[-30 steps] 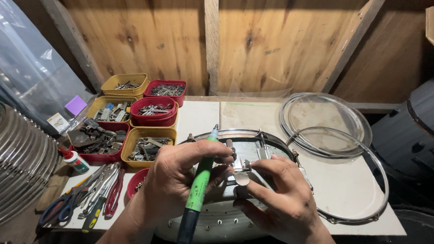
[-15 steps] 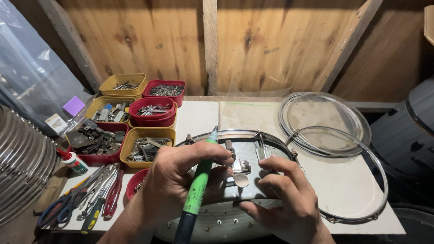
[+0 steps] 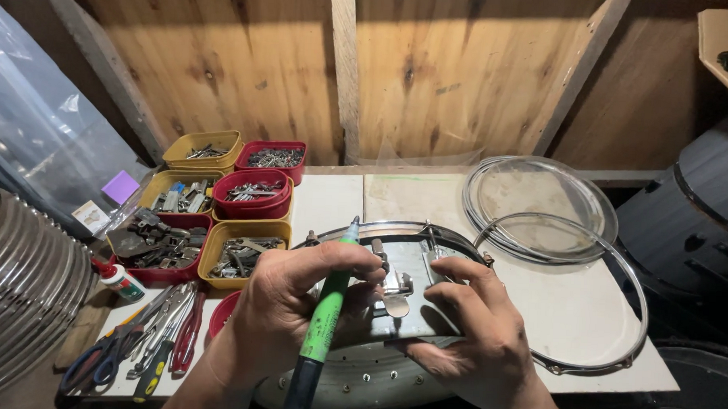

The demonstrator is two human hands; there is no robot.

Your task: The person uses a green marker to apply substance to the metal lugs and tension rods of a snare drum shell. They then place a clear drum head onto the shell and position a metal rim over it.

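The metal drum shell (image 3: 392, 310) lies on its side at the near edge of the table (image 3: 332, 199); it looks stiff, fairly heavy and slick, best held by its rim. The left hand (image 3: 292, 307) grips a green-handled screwdriver (image 3: 321, 324); the right hand (image 3: 472, 337) pinches the shell's bracket (image 3: 393, 288). Yellow and red trays (image 3: 241, 253) of hardware sit far left, beside a small purple card (image 3: 121, 186).

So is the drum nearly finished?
Not yet, it seems. Looks done: the clear head and metal hoop are off, lying on the table. In hand: the left hand holds a green screwdriver while the right hand steadies a metal fitting on the drum shell. Left: that fitting, apparently.
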